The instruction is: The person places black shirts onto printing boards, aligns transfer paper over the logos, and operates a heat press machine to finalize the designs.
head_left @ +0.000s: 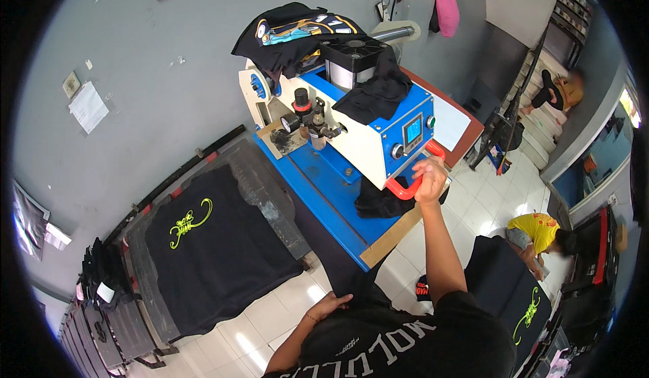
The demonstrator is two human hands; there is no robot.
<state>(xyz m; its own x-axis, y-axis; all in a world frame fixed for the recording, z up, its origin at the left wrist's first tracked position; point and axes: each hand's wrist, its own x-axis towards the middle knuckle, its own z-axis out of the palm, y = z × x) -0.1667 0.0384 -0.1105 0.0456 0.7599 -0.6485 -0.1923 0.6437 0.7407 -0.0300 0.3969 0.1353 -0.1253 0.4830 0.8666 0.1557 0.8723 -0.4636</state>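
Observation:
My right hand (430, 178) is closed around the red handle (404, 192) at the front of a blue and cream heat press (358, 155). Below the handle, a bunched black cloth (378, 201) lies on the press's blue base. Lower down, my left hand (329, 307) rests against dark cloth close to my body, its visible fingers stretched out and the rest partly hidden. A black fabric (331, 253) hangs beside the base, just above that hand. On the left, a black shirt (220, 243) with a yellow-green print lies spread on a dark table.
A printed black garment (297, 32) and a black cloth (378, 90) drape over the press. At right, a person in a yellow shirt (541, 236) bends near another printed black shirt (503, 287). Someone else sits on the stairs (537, 117). Dark stacked boards (94, 337) stand lower left.

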